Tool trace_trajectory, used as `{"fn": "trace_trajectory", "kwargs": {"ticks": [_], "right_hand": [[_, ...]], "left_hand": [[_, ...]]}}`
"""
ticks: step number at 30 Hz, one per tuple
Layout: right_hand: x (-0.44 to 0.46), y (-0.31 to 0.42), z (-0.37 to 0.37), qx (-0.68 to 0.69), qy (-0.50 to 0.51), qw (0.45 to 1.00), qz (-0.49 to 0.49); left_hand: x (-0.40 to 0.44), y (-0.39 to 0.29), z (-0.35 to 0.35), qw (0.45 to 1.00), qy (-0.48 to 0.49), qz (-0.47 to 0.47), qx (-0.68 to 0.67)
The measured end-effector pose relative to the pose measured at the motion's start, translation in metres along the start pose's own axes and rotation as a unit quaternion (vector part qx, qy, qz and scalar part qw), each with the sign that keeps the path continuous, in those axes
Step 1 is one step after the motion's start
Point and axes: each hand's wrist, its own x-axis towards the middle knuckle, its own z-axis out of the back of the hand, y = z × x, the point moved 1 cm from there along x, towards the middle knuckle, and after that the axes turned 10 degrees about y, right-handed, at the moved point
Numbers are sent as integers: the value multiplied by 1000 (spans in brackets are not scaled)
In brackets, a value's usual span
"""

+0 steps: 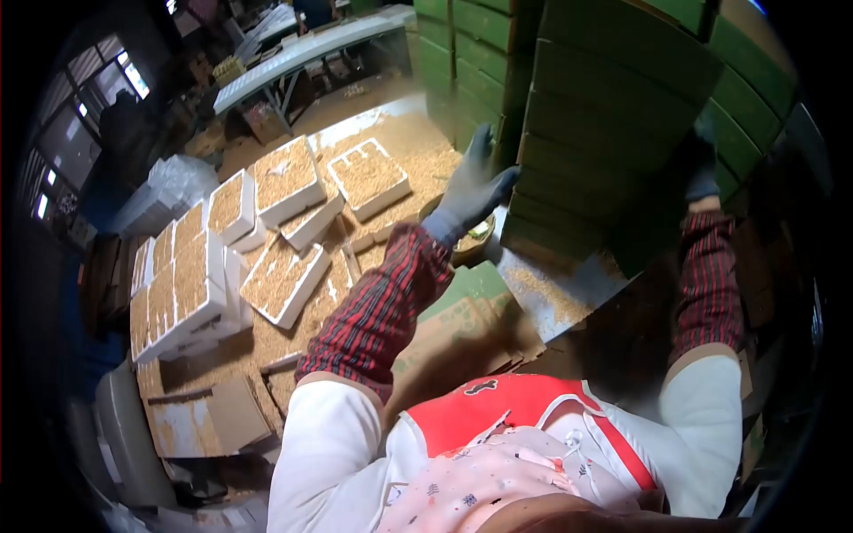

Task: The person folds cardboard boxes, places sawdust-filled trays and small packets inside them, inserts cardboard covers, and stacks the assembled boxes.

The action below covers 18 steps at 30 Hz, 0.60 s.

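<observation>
A tall stack of dark green boxes [613, 115] stands between my two gloved hands. My left hand [469, 188], in a grey and blue glove, is beside the stack's left side with its thumb and fingers spread and nothing in it. My right hand [701, 164] is at the stack's right side in deep shadow, and its fingers cannot be made out. Below my left wrist lie flattened cardboard pieces with green print [471, 306]. A round container [480, 233] is partly hidden behind that wrist.
White foam trays filled with tan granules [289, 178] cover the left of the table, some stacked. Loose granules [422, 147] are scattered around them. More green boxes [480, 44] rise behind. A long white table [311, 55] stands at the back, near partly visible people.
</observation>
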Motion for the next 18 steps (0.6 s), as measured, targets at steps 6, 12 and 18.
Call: {"fn": "trace_trajectory", "kwargs": {"ticks": [6, 12, 18], "right_hand": [[-312, -12, -26, 238, 279, 867, -337], [-502, 108, -77, -245, 696, 666, -109], [-410, 114, -99, -29, 717, 677, -161]], "left_hand": [[-348, 29, 60, 745, 37, 517, 420], [-479, -4, 4, 623, 232, 618, 420], [-478, -15, 13, 739, 320, 326, 496]]}}
